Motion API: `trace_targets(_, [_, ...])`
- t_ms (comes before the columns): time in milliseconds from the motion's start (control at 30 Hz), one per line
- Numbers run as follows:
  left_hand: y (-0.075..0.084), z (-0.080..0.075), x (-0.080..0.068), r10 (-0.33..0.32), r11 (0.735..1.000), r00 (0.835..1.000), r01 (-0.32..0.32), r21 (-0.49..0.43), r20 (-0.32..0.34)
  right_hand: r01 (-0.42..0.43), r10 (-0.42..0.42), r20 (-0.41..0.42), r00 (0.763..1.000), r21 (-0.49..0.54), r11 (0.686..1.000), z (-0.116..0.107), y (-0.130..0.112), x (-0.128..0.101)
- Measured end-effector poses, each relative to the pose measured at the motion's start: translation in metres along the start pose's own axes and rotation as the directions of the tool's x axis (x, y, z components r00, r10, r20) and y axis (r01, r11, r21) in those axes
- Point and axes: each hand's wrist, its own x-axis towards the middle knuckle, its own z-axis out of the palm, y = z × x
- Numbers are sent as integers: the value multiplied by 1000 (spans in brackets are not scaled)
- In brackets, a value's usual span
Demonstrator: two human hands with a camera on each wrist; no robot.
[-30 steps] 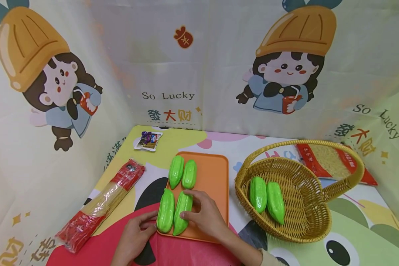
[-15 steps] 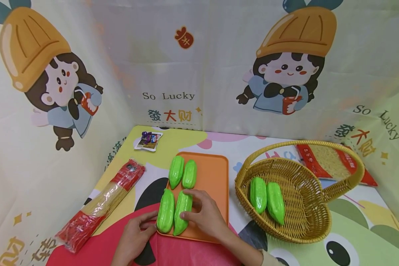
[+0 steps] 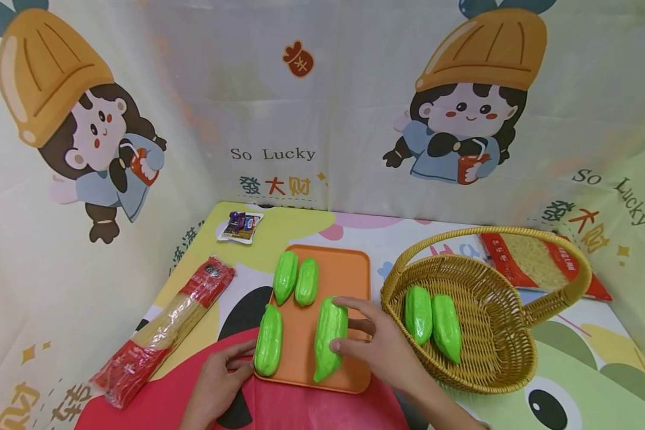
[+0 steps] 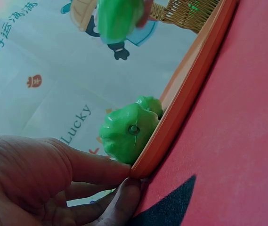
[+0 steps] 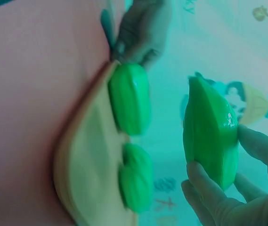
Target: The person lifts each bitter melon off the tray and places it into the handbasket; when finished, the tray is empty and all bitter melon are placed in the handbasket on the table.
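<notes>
My right hand (image 3: 378, 337) holds a glossy green ridged gourd (image 3: 330, 337) between thumb and fingers. In the right wrist view that gourd (image 5: 209, 134) hangs in the air, its pointed end away from the palm. Below it lies the orange tray (image 3: 349, 272), with three more green gourds along its left side; the front one (image 3: 269, 340) lies nearest my left hand (image 3: 220, 376). In the left wrist view, the thumb and index finger of the left hand pinch the tray's rim (image 4: 164, 136) at its near left corner.
A wicker basket (image 3: 494, 352) with a tall handle stands to the right, with two green gourds (image 3: 432, 322) inside. A red noodle packet (image 3: 166, 328) lies left of the tray, a small snack packet (image 3: 240, 228) behind it. Another red bag (image 3: 537, 263) lies behind the basket.
My right hand has lifted the front right gourd off its place beside the other front gourd and carried it to the right over the tray. The left hand stays put.
</notes>
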Motion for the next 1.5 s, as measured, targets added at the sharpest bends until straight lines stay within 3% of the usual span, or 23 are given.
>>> trace_targets(233, [2, -2, -1, -9, 1000, 1000, 9, 1, -1, -31, 31, -51, 998, -1, 1000, -47, -23, -32])
trace_targets(400, [1, -2, -2, -17, 1000, 1000, 17, 2, -2, -73, 56, -124, 991, -138, 988, -81, -32, -53])
trace_targets(633, [-5, 0, -2, -35, 999, 999, 35, -5, 6, -115, 66, -165, 984, -313, 943, -134, -36, -74])
trace_targets(933, [-4, 0, -1, -28, 1000, 1000, 29, -12, 13, -153, 84, -160, 984, -491, 857, -197, -26, -72])
trace_targets(1167, [-2, -1, 0, -29, 1000, 1000, 29, -2, 12, -140, 73, -137, 988, -587, 798, -221, -14, -64])
trace_targets(1500, [0, -1, 1, -12, 1000, 1000, 13, -3, 12, -151, 96, -125, 987, -565, 811, -220, 8, -53])
